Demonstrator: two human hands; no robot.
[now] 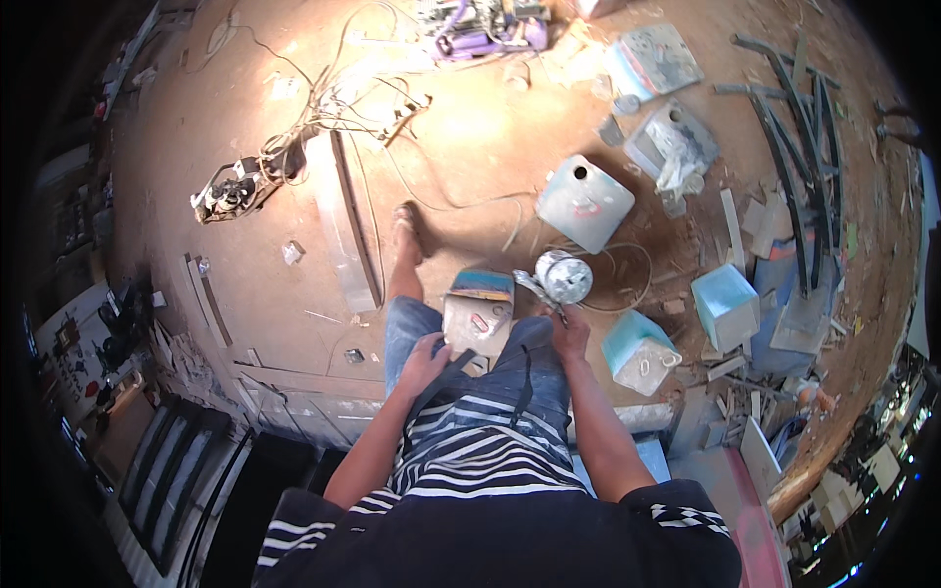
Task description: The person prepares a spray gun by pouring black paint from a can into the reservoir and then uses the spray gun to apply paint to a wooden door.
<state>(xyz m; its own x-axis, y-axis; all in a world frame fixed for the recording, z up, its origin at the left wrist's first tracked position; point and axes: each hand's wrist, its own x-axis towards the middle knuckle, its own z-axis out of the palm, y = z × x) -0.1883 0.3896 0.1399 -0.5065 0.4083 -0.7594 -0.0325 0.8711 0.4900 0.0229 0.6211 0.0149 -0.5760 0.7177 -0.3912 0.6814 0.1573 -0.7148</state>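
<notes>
My right hand [569,333] grips a paint spray gun [544,299] with a spattered silver cup [563,276] on top, held out over the floor beside my right knee. My left hand [423,361] rests on my left thigh with loosely curved fingers, apparently holding nothing. Between my knees stands a pale, paint-stained square container [477,318] with a coloured top edge. A hose [627,304] loops on the floor beside the gun. My left foot [406,235], in a sandal, is on the dirt floor.
Several pale plastic containers [584,211] [724,308] lie ahead and right. A long board [341,225], tangled cords [353,116], a dark tool [235,196] and purple equipment [485,29] lie on the floor. Long dark strips [804,176] and scrap pieces are at the right.
</notes>
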